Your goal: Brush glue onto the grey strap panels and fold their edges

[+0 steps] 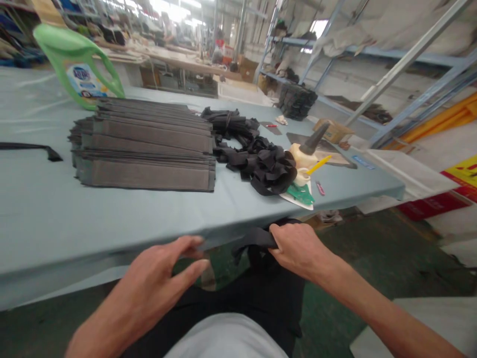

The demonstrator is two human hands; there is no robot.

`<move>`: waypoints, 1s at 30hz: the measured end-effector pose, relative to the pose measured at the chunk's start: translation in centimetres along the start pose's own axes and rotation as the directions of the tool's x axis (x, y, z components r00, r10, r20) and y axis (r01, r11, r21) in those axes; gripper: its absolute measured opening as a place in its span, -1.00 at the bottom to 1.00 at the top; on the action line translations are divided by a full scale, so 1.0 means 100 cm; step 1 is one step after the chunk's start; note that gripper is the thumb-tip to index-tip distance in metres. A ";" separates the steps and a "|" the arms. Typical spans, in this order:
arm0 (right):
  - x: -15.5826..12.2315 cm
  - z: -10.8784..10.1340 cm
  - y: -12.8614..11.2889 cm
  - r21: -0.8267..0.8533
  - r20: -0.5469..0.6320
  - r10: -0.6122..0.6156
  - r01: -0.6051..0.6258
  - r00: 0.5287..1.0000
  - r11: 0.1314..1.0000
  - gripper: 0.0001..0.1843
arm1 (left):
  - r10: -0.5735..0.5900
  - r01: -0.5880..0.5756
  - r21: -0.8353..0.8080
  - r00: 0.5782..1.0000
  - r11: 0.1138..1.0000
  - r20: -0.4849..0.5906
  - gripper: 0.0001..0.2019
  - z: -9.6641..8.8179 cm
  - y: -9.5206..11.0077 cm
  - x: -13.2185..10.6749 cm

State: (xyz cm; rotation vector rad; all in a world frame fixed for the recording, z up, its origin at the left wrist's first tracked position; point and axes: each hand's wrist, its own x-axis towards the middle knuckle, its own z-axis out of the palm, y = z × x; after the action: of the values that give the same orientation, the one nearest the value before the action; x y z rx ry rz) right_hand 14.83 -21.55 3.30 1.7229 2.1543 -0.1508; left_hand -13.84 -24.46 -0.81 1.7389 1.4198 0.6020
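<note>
I am holding the left hand (156, 273) released, thumb and fingers parted, just off the near edge of the tabletop (130, 219); beyond it a stack of dark strips (149, 144) is lying back from that edge. To the right, a black strip (257, 238) is running into my right hand (294, 246), which is clenching it in a fist, its loose end hanging out leftward before the near edge. Past the fist, a tangled black pile (274, 169) is resting on the tabletop, near that same edge.
</note>
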 end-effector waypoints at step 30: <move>0.010 0.110 -0.032 0.948 -0.149 0.095 0.169 0.984 -0.268 -0.41 | 0.328 0.022 -0.932 0.933 0.361 0.149 -0.41 0.088 0.070 0.098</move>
State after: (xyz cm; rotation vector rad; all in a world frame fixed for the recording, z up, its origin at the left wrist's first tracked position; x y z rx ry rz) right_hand 14.00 -24.89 -7.63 2.2445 2.0342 -2.6914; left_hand -0.44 -17.93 -1.31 0.9218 0.4212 0.9422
